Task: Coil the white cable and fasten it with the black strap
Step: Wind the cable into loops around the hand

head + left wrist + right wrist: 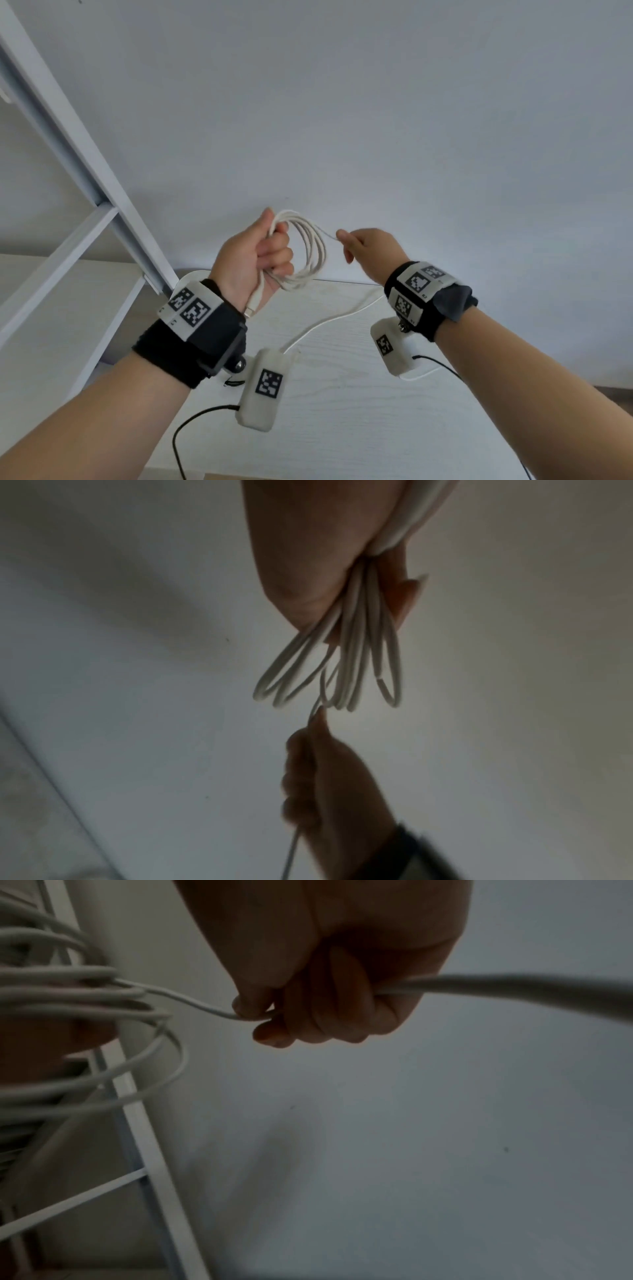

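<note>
Centre frame, we note left hand fisted round cable loops, right hand pinching the tail (slack risks loops spilling).

Left hand at top of view grips several loops of white cable; loops hang below the fingers. One strand leaves the bundle and runs down into the right hand, fingers curled round it. Pale wall behind; picture dim.
</note>
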### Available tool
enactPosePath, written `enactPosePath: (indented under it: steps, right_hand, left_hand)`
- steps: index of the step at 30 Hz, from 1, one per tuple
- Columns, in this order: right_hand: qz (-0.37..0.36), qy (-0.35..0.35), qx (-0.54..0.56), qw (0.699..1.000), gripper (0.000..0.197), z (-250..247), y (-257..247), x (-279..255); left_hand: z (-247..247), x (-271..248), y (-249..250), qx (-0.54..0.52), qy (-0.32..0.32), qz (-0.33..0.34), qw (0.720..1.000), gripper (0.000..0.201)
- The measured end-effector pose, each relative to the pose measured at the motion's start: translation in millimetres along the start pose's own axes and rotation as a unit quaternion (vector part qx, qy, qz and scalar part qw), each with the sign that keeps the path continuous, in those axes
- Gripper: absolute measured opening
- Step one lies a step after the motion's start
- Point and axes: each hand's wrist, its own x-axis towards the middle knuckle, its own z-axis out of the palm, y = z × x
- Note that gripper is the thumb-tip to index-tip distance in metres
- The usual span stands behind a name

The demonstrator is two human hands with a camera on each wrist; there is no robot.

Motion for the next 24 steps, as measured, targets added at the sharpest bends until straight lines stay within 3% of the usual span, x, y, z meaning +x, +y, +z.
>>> enactPosePath:
  steps: [6, 11, 13, 17, 19, 24]
  right_hand:
    - [-0.022, -0.059, -0.002, 0.998, 0.033, 35, 9, -28]
    - [-0.042, -0.111, -0.066, 0.991, 0.012, 52, 7, -54]
    - [-0.058, -0.137, -0.112, 0.983, 0.018, 54, 0, -67]
    - [-0.092, -0.157, -0.163, 0.97, 0.03, 49, -14, -85]
    - [-0.112, -0.159, -0.178, 0.965, 0.029, 44, -23, -90]
    - [-0.167, -0.158, -0.188, 0.955, 0.032, 35, -38, -101]
  left_hand:
    - [-24, 17, 26, -0.14, 0.049, 0.059, 0.987, 0.035]
    - [-31, 28, 32, -0.132, 0.119, 0.107, 0.978, 0.035]
    - [-31, 30, 32, -0.111, 0.133, 0.124, 0.977, 0.035]
    - [-24, 28, 26, 0.019, 0.161, 0.166, 0.973, 0.035]
    - [-24, 26, 22, 0.125, 0.174, 0.183, 0.959, 0.03]
    - [-32, 24, 22, 0.337, 0.135, 0.177, 0.915, 0.033]
